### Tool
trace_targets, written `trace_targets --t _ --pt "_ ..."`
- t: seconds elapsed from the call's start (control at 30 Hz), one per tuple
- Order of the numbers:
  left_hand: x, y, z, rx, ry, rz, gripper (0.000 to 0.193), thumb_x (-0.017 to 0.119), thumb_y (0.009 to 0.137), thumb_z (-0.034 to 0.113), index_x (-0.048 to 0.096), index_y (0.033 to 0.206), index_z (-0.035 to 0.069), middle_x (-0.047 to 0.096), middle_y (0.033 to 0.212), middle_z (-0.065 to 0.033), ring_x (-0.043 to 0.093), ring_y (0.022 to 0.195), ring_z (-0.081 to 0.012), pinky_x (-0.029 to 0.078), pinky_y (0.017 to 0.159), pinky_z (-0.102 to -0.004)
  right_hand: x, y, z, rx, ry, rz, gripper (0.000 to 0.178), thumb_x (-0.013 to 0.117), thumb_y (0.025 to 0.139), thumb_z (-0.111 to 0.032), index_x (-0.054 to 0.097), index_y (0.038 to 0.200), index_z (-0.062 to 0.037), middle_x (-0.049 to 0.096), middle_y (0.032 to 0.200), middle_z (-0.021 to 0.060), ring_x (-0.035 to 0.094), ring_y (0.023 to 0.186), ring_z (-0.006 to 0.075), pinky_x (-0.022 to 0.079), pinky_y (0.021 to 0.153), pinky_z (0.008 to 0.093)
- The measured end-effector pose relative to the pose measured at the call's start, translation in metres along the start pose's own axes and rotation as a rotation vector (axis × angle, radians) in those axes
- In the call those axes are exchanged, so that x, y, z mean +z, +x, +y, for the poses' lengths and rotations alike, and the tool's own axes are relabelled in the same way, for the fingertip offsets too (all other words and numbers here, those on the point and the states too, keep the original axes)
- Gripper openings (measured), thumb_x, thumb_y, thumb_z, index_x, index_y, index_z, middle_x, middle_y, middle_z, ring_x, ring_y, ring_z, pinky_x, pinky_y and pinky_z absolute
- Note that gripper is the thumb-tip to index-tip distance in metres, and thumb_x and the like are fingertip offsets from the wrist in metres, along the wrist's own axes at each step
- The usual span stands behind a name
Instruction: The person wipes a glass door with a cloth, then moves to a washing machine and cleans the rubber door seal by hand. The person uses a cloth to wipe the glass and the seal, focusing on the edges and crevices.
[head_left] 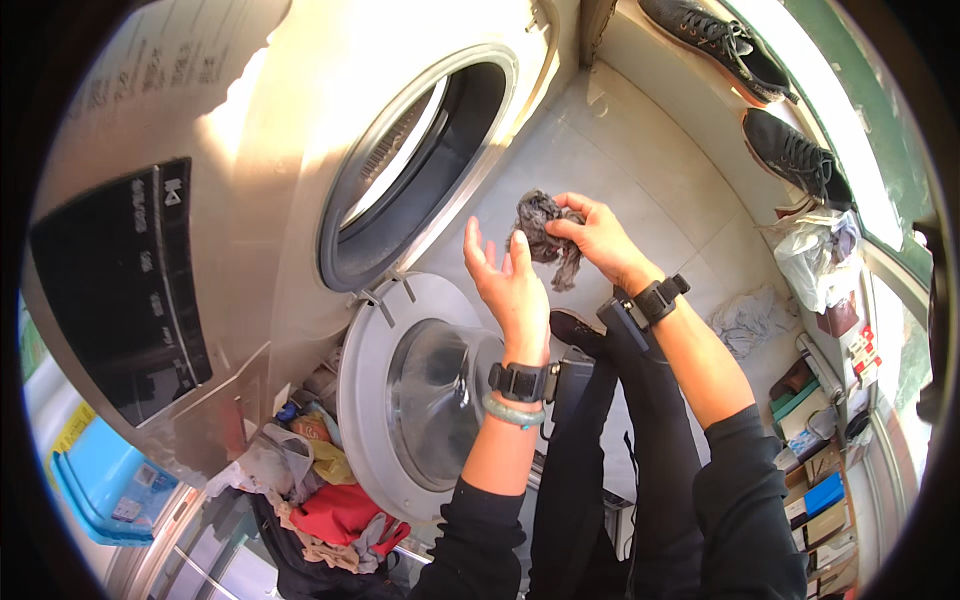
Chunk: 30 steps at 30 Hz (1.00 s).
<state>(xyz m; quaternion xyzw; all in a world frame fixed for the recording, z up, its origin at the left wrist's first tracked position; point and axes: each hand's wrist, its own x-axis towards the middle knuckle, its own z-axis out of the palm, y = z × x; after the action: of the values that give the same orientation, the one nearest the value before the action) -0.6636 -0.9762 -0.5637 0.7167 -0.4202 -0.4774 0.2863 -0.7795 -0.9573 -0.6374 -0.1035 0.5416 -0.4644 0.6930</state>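
My right hand (598, 240) pinches a crumpled grey-brown piece of cloth (540, 228), whose loose end hangs down below the fingers. Whether it is a sock or a rag I cannot tell. Just left of it, my left hand (505, 285) is raised with its fingers spread; the thumb tip comes up against the cloth's edge or just in front of it. To the left of both hands gapes the round opening of a front-loading washing machine (345, 235). Its door (362, 400), with a glass bowl in the middle, is swung out below the opening, left of my left forearm.
Clothes, among them a red garment (335, 513), and plastic bags (285, 460) lie under the machine door. Black shoes (795, 155) stand on a ledge at upper right. A pale cloth (752, 318) is on the tiled floor (640, 160). Boxes (825, 495) line the right side.
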Motion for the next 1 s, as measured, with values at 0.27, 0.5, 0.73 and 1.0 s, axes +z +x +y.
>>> trace_targets --t 0.27,0.5,0.73,1.0 --pt "0.018 0.102 -0.028 0.189 -0.032 0.212 0.039 0.053 0.097 0.004 0.045 0.135 -0.001 0.052 0.132 -0.0166 0.056 0.116 -0.0242 0.045 0.099 -0.0338 0.035 0.078 -0.01 -0.35 -0.204 0.099 0.043 0.071 0.088 -0.014 0.051 0.124 -0.0018 0.065 0.089 0.0062 0.063 0.076 0.0102 0.052 0.067 0.0264" --pt "0.01 0.243 -0.038 0.403 0.379 0.382 0.03 0.051 0.085 -0.005 0.064 0.111 0.0 0.062 0.111 -0.0194 0.061 0.102 -0.0311 0.049 0.088 -0.0365 0.058 0.164 -0.003 -0.607 -0.494 0.006 0.053 0.073 0.076 -0.014 0.052 0.123 -0.0008 0.062 0.104 0.0196 0.066 0.092 0.0281 0.053 0.081 0.0374" --pt "0.001 0.342 -0.061 0.32 0.948 0.181 0.03 0.056 0.085 0.016 0.069 0.113 0.013 0.065 0.119 -0.0182 0.059 0.115 -0.0359 0.049 0.096 -0.0418 0.066 0.212 0.021 -1.293 -1.348 0.34 0.045 0.069 0.076 -0.011 0.057 0.119 -0.0063 0.052 0.114 0.0145 0.049 0.106 0.0314 0.05 0.086 0.0408" --pt "-0.002 0.352 -0.049 0.186 1.29 -0.076 0.046 0.053 0.092 0.035 0.059 0.128 0.007 0.061 0.127 -0.0194 0.058 0.119 -0.0342 0.047 0.097 -0.0405 0.052 0.225 0.025 -1.467 -1.42 0.205 0.042 0.066 0.079 -0.011 0.053 0.115 0.0071 0.054 0.107 0.0172 0.048 0.1 0.032 0.042 0.089 0.0391"
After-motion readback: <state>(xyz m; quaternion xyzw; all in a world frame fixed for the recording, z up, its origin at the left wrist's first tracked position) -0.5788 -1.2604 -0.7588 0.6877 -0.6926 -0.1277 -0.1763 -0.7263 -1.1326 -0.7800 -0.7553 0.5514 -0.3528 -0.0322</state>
